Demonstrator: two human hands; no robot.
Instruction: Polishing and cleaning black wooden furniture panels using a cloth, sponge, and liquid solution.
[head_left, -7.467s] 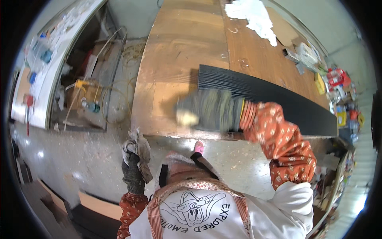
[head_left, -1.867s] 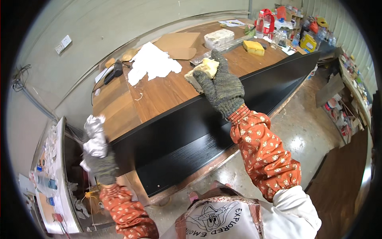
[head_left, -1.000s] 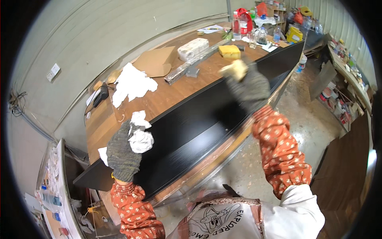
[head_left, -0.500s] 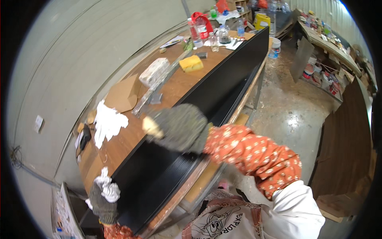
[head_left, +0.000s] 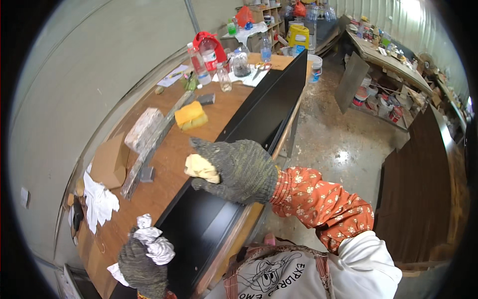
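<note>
A long black panel (head_left: 259,114) lies along the near edge of a wooden workbench (head_left: 164,154). My right hand (head_left: 236,169), in a grey knitted glove, is shut on a small pale yellow sponge piece (head_left: 200,168) and hovers over the middle of the panel. My left hand (head_left: 140,266), also gloved, grips a crumpled white cloth (head_left: 154,243) at the panel's near end, at the bottom left of the view. Orange flowered sleeves cover both forearms.
On the bench lie a yellow sponge block (head_left: 190,115), a wrapped grey block (head_left: 144,128), a long metal bar (head_left: 149,149), a cardboard box (head_left: 108,160), white rags (head_left: 99,202) and several bottles (head_left: 199,62). Dark boards (head_left: 423,184) lean at right beside a concrete floor (head_left: 338,144).
My right hand with the sponge piece has drawn back along the panel from its far part to its middle. My left hand with the cloth dropped toward the near end. The view swung right.
</note>
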